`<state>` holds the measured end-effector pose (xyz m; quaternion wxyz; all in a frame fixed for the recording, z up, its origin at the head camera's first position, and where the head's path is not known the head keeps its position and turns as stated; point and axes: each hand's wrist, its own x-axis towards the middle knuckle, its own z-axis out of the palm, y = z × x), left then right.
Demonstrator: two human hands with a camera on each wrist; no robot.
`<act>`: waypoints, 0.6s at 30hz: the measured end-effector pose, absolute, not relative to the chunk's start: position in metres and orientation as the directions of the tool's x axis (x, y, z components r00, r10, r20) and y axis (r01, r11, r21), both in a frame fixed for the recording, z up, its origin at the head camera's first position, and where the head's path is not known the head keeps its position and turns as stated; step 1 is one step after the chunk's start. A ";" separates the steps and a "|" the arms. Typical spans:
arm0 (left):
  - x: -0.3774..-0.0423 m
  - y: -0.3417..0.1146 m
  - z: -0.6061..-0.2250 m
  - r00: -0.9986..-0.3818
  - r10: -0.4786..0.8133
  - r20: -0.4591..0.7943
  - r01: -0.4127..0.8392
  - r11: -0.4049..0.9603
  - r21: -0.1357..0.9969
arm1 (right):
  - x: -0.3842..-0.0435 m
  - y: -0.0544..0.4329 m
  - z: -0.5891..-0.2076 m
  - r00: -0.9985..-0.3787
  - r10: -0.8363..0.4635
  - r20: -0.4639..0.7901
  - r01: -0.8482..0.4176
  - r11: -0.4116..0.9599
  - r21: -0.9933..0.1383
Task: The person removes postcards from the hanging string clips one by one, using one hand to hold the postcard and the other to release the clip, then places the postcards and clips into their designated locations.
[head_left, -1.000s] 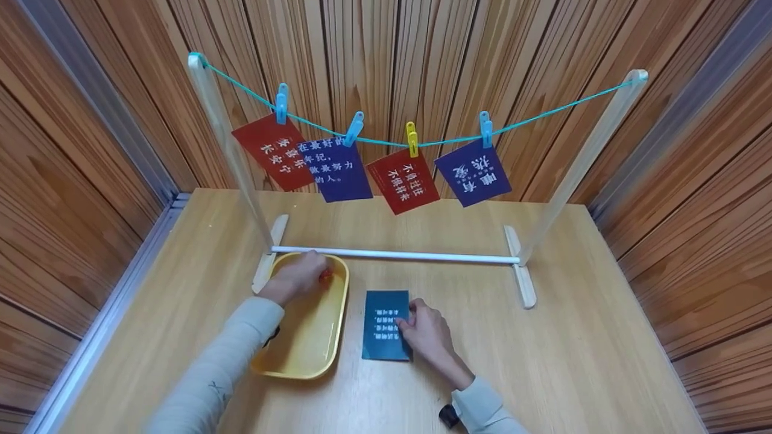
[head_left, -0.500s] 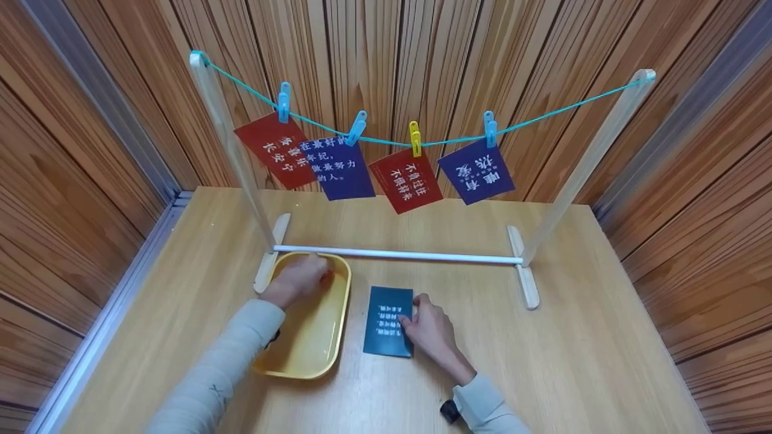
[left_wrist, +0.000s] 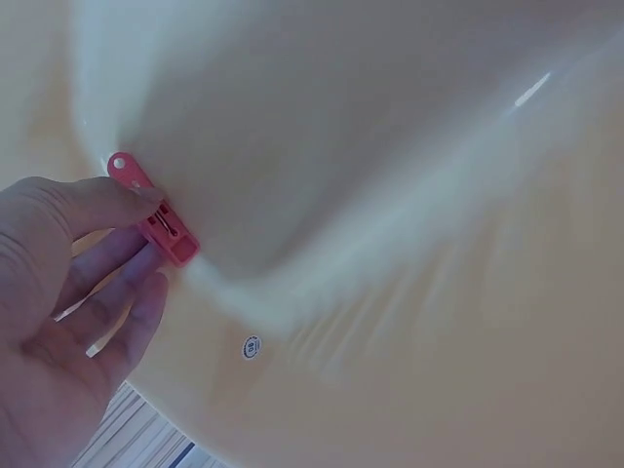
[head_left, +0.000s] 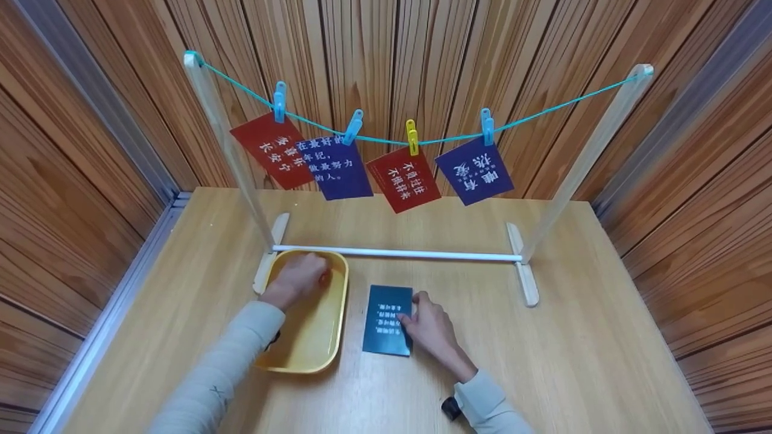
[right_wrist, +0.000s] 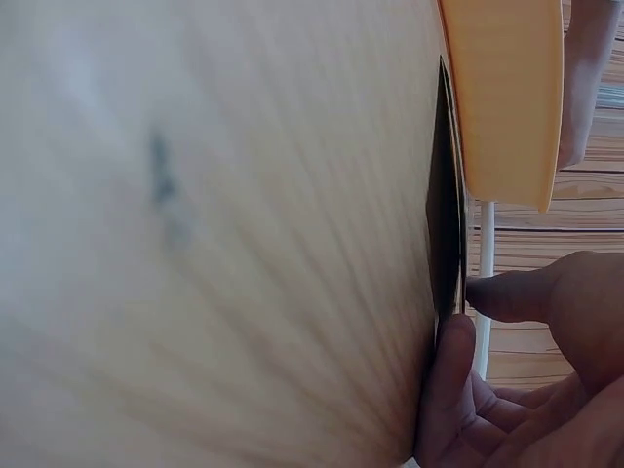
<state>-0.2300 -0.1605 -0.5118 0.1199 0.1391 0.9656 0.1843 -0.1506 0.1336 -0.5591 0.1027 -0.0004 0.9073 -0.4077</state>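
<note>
My left hand (head_left: 298, 277) reaches into the far end of a yellow plastic tray (head_left: 342, 325). In the left wrist view its thumb and fingers pinch a red clothespin (left_wrist: 154, 210), which lies against the tray's inner surface. Right of the tray, my right hand (head_left: 431, 325) pinches the right edge of a dark teal card (head_left: 386, 343) with white writing. In the right wrist view the card (right_wrist: 448, 195) appears edge-on, slightly raised from the table, with the thumb on one face and a finger on the other.
A wooden rack with a white crossbar (head_left: 398, 254) stands behind the hands. From its green cord (head_left: 561, 107) hang two red cards (head_left: 404, 181) and two blue cards (head_left: 338, 172), clipped by blue clothespins (head_left: 280, 102) and a yellow clothespin (head_left: 412, 137). Wood-panelled walls enclose the table.
The teal card has shifted slightly away from the body with my right hand. My left hand stays in nearly the same place inside the tray.
</note>
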 end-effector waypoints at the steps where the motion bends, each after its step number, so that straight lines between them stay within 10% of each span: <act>1: -0.230 -0.161 -0.513 -0.926 0.349 -0.143 0.285 0.896 0.341 | -0.151 0.134 -0.559 -0.979 -0.086 -0.188 0.083 0.668 -0.740; 8: -0.232 -0.161 -0.518 -0.860 0.509 0.036 0.510 0.857 0.071 | -0.149 0.133 -0.561 -0.979 -0.084 -0.183 0.081 0.668 -0.740; 18: -0.234 -0.158 -0.519 -0.863 0.506 -0.001 0.506 0.863 -0.005 | -0.150 0.135 -0.559 -0.977 -0.094 -0.189 0.081 0.660 -0.747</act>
